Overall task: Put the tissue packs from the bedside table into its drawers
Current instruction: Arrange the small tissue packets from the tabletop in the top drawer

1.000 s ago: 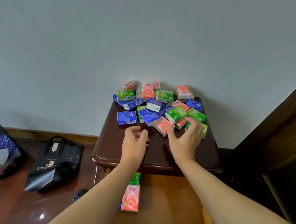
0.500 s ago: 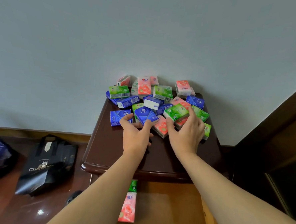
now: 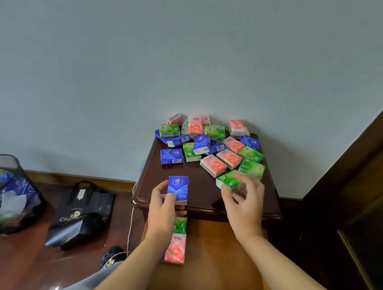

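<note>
Several blue, green and pink tissue packs (image 3: 213, 144) lie heaped at the back of the dark bedside table (image 3: 202, 201). My left hand (image 3: 163, 208) grips a blue tissue pack (image 3: 178, 189) above the table's front edge. My right hand (image 3: 244, 204) pinches a green tissue pack (image 3: 229, 180) just in front of the heap. Below the tabletop the open drawer (image 3: 213, 247) holds a green pack (image 3: 180, 225) and a pink pack (image 3: 175, 248) along its left side.
A black mesh waste bin (image 3: 6, 191) with rubbish stands at the far left. A black paper bag (image 3: 82, 214) lies on the wooden floor beside a white cable (image 3: 131, 226). A dark shoe (image 3: 110, 253) sits near the drawer. Dark wooden furniture (image 3: 358, 188) rises at the right.
Both hands have pulled back from the heap toward the table's front edge, the left one now holding a blue pack and the right one a green pack.
</note>
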A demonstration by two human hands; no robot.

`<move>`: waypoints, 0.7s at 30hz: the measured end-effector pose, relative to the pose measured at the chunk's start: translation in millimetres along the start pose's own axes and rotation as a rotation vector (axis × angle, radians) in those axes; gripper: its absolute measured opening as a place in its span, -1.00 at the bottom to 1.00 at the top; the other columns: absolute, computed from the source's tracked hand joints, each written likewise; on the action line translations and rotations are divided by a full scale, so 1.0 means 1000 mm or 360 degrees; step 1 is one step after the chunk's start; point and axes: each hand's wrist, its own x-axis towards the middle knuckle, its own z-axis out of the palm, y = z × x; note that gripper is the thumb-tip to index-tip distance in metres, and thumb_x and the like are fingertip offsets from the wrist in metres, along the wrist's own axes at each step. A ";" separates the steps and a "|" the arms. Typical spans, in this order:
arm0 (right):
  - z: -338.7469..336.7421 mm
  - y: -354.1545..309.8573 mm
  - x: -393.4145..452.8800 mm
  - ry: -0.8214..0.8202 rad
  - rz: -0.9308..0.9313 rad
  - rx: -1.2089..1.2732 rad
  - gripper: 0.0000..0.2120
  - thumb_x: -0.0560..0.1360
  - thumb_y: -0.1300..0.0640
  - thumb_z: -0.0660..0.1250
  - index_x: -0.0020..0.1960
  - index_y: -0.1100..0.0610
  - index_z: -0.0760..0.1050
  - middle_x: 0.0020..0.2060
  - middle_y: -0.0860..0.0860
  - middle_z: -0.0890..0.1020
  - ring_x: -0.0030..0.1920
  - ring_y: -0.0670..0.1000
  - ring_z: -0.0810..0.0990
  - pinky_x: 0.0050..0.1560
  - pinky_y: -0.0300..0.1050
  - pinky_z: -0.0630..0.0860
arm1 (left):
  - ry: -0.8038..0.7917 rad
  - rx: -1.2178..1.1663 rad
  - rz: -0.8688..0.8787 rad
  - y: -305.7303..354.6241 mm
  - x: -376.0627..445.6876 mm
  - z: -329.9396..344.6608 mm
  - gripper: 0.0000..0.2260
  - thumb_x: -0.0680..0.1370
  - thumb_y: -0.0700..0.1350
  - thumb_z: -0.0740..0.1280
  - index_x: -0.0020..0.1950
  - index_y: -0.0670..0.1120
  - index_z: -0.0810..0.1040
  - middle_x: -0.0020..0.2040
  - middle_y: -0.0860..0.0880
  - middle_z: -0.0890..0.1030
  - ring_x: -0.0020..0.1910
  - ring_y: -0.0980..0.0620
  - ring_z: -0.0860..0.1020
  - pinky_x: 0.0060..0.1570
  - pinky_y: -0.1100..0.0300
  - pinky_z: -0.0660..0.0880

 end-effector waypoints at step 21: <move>0.044 -0.015 -0.177 -0.0782 0.1390 -0.0217 -0.74 0.48 0.19 0.60 0.13 0.20 0.65 0.01 0.11 0.75 -0.02 0.08 0.75 0.03 0.12 0.71 | 0.0391 0.0491 0.0148 -0.053 -0.099 -0.118 -0.60 0.73 -0.05 0.18 0.58 -0.02 0.34 0.26 0.04 0.41 0.16 0.02 0.62 0.18 -0.02 0.64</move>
